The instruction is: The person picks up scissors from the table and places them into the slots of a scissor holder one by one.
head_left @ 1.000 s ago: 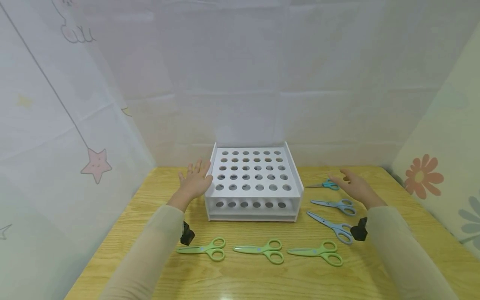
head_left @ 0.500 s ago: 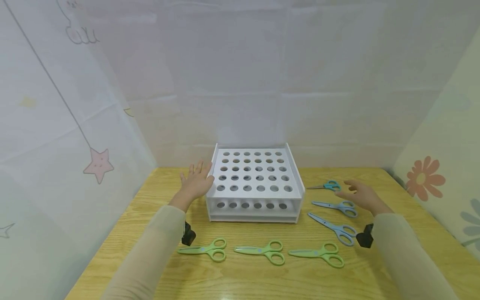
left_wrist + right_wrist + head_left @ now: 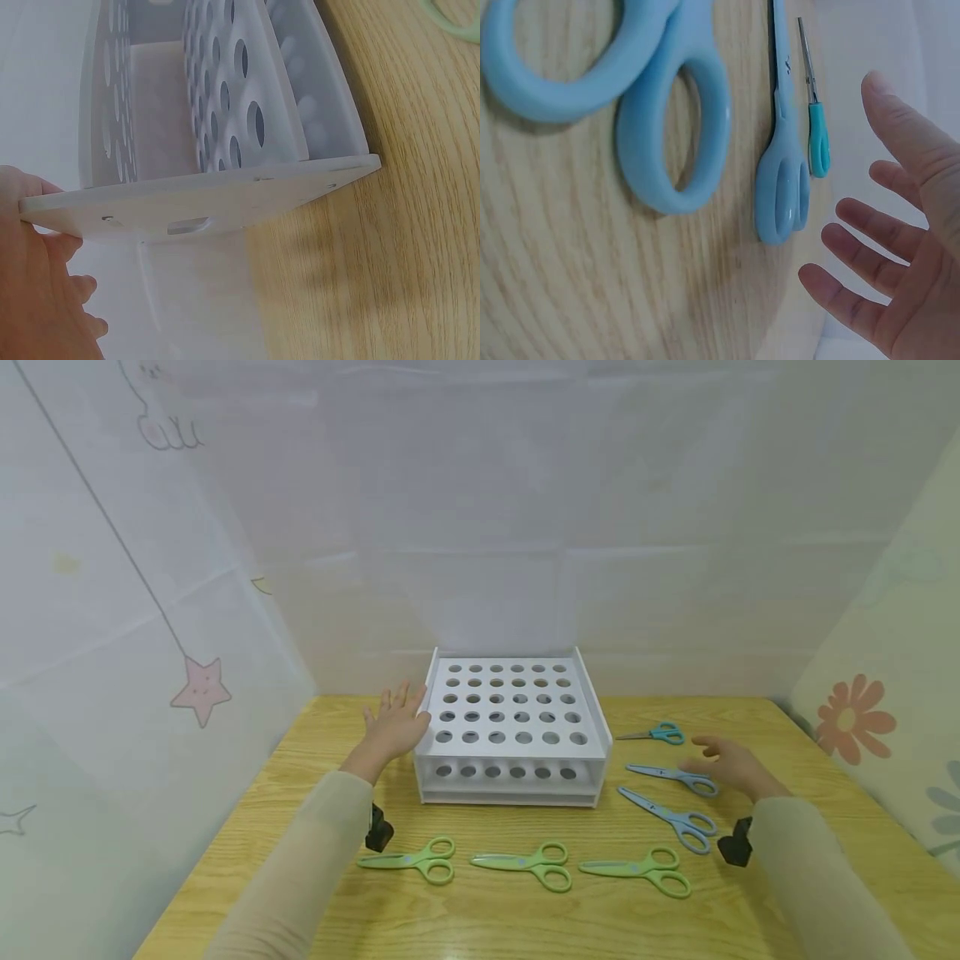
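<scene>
At the left, the upright side panel (image 3: 150, 211) of the white rack (image 3: 507, 727) is pinched near its edge by the thumb and fingers of the left hand (image 3: 393, 732), the other fingers fanned along its outer face. The rack, smooth, boxy and perforated with round holes, is stood on the grained wooden table (image 3: 450, 927), towards the back. In front, three green scissors (image 3: 529, 862) with looped handles are laid in a row. To the right are laid teal scissors (image 3: 658, 732) with grey pointed blades, then upper blue scissors (image 3: 666, 772) and lower blue scissors (image 3: 671, 816). Rightmost, the right hand (image 3: 733, 767) is held with fingers spread, its fingertips overlapping the upper blue handles in the head view; in the right wrist view a gap is shown. An oblong slot (image 3: 189, 225) is revealed only by the left wrist view.
</scene>
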The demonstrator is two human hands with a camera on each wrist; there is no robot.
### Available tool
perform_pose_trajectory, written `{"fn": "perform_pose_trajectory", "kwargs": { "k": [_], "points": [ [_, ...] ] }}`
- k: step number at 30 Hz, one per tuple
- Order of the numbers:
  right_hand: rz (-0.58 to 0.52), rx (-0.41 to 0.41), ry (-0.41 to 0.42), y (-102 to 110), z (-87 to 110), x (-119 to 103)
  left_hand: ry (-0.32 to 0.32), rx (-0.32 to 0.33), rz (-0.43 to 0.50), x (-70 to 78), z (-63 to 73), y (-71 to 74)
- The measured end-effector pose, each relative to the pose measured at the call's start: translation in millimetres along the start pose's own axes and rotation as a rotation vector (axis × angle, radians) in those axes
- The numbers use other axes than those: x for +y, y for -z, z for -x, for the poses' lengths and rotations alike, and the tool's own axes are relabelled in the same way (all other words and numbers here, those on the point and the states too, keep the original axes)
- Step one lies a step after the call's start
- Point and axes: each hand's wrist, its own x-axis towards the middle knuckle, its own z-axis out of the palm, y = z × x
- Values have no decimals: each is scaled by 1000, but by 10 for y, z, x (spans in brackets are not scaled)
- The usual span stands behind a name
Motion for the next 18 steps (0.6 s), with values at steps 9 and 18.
{"fn": "perform_pose_trajectory", "kwargs": {
  "k": [9, 18],
  "points": [
    [5, -12, -11, -46, 5, 87, 6, 5, 5, 6, -4, -2],
    [46, 8, 30, -65, 56, 133, -1, 8, 2, 2, 10, -4]
  ]
}}
